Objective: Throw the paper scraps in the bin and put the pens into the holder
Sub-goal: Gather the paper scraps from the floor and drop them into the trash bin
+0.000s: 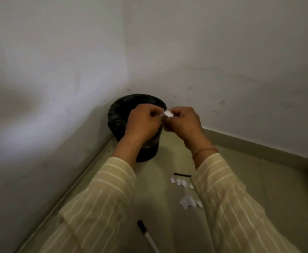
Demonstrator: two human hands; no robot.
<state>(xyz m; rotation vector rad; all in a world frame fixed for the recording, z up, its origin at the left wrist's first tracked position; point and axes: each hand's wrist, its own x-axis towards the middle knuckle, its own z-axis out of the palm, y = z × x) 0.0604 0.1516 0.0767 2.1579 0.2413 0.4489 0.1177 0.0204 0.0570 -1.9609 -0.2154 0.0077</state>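
A black bin [119, 114] lined with a dark bag stands on the floor in the corner of the room. Over its rim, my left hand [142, 123] and my right hand [183, 123] are close together, both pinching a small white paper scrap [168, 113]. Several white paper scraps [186, 200] lie on the floor below my right forearm, some in a row [178, 181]. A thin black pen [182, 174] lies just beyond them. A white pen with a black cap [146, 234] lies near the bottom edge. No holder is in view.
Two pale walls [58, 70] meet behind the bin. A skirting strip [259, 145] runs along the right wall. The floor [268, 179] is olive-beige. My striped cream sleeves cover part of the floor and some scraps.
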